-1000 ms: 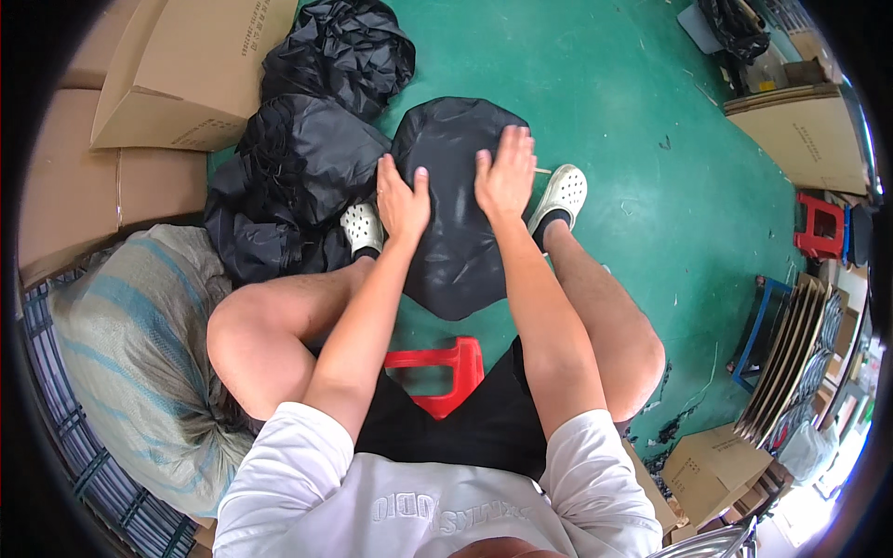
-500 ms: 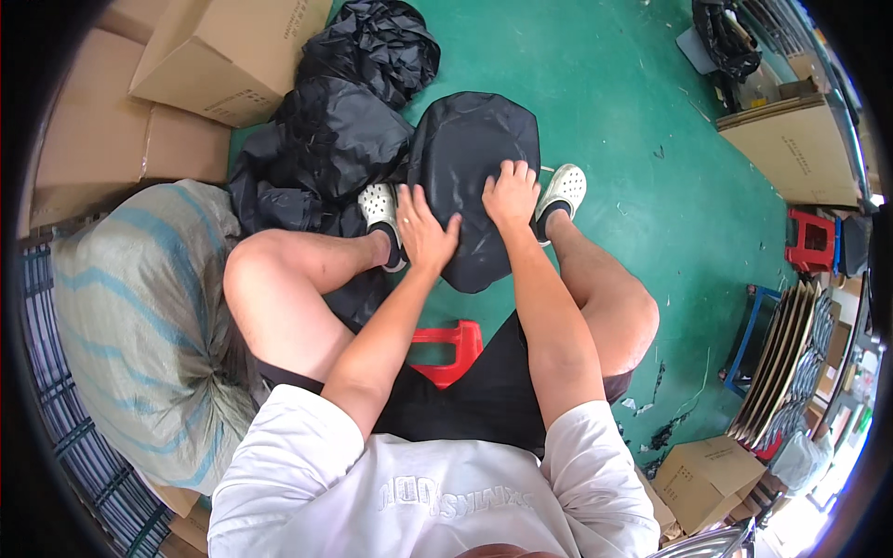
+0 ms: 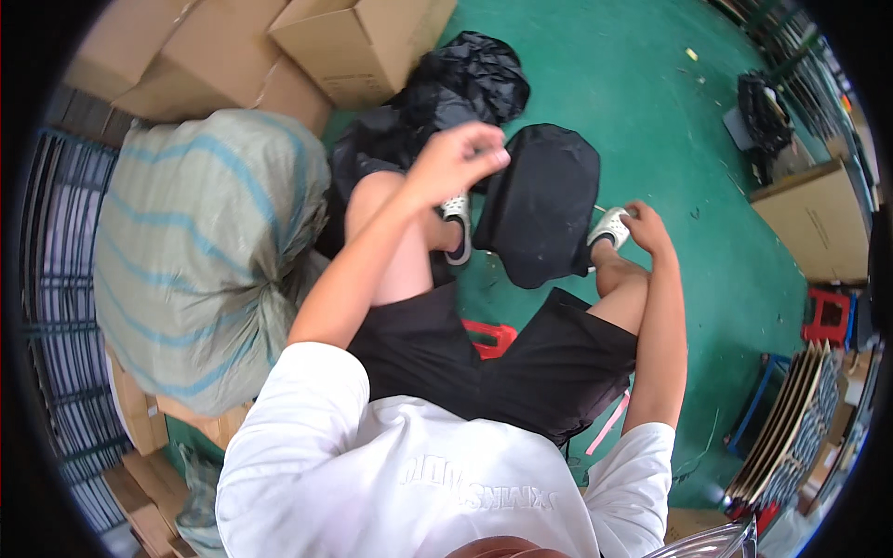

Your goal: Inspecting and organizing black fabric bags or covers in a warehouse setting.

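A black, smooth-skinned bundle with rounded corners [image 3: 544, 205], its kind unclear, lies on the green floor between my feet. My left hand [image 3: 451, 166] is raised near its upper left edge, fingers bent and apart from the thumb, with nothing visible in them. Out to the right of the bundle, my right hand [image 3: 650, 229] hovers by my white clog [image 3: 610, 226] with loosely curled fingers, and I see nothing in it. Neither hand appears to touch the bundle. Crumpled black sheeting [image 3: 470, 79] lies beyond my left hand.
A large woven sack with blue stripes [image 3: 200, 251] stands close on my left. Cardboard boxes [image 3: 344, 51] are stacked behind it. A red plastic stool [image 3: 490, 338] shows between my thighs. To the right stand flat cardboard panels [image 3: 781, 428] and another red stool [image 3: 827, 316].
Both hands have come off the black bundle; the left lifted up and leftward, the right moved out to the right. My view has turned and shifted left, and my legs have shifted.
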A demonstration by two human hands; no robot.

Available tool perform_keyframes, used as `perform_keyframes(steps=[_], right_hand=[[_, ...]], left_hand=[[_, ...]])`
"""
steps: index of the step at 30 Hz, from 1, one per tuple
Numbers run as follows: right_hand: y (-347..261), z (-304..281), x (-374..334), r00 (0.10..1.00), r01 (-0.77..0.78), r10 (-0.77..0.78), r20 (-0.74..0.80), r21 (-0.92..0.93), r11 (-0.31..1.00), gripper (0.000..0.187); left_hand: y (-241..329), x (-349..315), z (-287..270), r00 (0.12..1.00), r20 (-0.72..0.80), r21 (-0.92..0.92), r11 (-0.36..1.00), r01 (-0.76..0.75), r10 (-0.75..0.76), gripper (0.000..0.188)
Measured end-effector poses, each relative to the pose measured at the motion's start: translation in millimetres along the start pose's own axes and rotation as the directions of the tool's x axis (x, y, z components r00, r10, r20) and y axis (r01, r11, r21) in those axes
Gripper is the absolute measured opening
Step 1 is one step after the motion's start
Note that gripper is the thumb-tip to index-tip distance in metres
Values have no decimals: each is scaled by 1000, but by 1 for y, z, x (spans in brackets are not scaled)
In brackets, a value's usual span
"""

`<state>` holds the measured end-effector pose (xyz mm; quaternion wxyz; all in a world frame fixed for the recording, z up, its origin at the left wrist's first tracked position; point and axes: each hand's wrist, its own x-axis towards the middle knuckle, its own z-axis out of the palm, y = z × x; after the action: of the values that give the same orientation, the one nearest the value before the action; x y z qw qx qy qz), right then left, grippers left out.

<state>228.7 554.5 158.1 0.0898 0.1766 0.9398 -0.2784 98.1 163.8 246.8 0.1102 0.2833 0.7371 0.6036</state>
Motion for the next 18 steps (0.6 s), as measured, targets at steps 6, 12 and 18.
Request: perform_keyframes(steps=[6, 12, 18], right_hand=[[-20, 19, -10, 895, -219, 37, 445, 366, 904, 32], [-28, 26, -2, 933, -60, -87, 348, 391, 918, 30], [-34, 23, -9, 925, -139, 22, 378, 284, 949, 32]], left_hand=[[-69, -71, -133, 888, -448, 151, 971, 187, -102, 27], [-240, -207, -146, 616, -551, 280, 571, 772, -562, 48], [-257, -241, -108, 502, -633, 315, 396, 862, -589, 52]])
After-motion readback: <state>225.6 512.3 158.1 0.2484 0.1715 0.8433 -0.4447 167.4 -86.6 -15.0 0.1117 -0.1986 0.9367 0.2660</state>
